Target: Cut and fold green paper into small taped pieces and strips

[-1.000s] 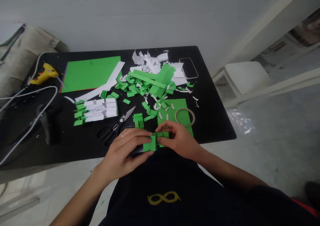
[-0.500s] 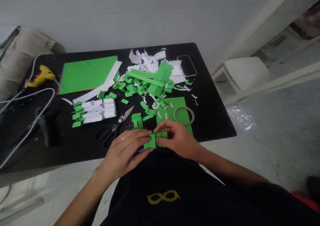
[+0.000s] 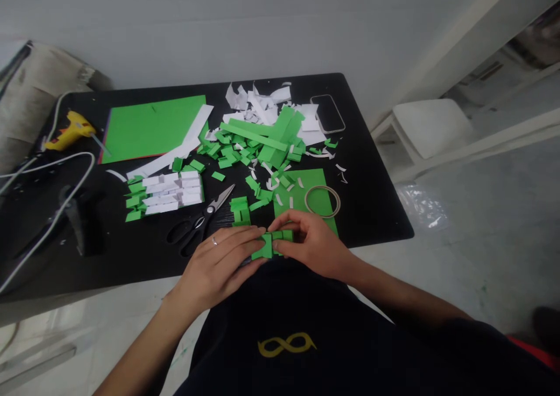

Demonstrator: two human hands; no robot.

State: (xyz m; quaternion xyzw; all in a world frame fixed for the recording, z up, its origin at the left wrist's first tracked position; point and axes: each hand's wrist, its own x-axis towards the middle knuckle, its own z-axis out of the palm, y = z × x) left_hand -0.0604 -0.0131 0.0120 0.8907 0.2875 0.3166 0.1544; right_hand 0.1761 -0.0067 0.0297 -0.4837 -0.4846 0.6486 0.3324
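At the table's front edge, both my hands grip a small assembly of folded green paper pieces (image 3: 265,248). My left hand (image 3: 223,260), with a ring on one finger, is closed on its left end. Thumb and fingers of my right hand (image 3: 310,243) pinch its right part. Just beyond lies another folded green paper strip (image 3: 240,210). Black-handled scissors (image 3: 210,210) rest left of it, blades pointing away. A larger block of white and green folded paper (image 3: 172,193) lies farther left.
Loose green paper pieces (image 3: 227,154) and white scraps (image 3: 258,107) are heaped mid-table. A tape ring (image 3: 338,202) lies on a green sheet (image 3: 291,209). At left are a yellow glue gun (image 3: 72,130), its white cable (image 3: 52,227) and a green sheet stack (image 3: 153,130). A white stool (image 3: 431,128) stands right.
My hands keep almost the same hold on the green paper assembly. The view has shifted very slightly; the things on the table lie as before.
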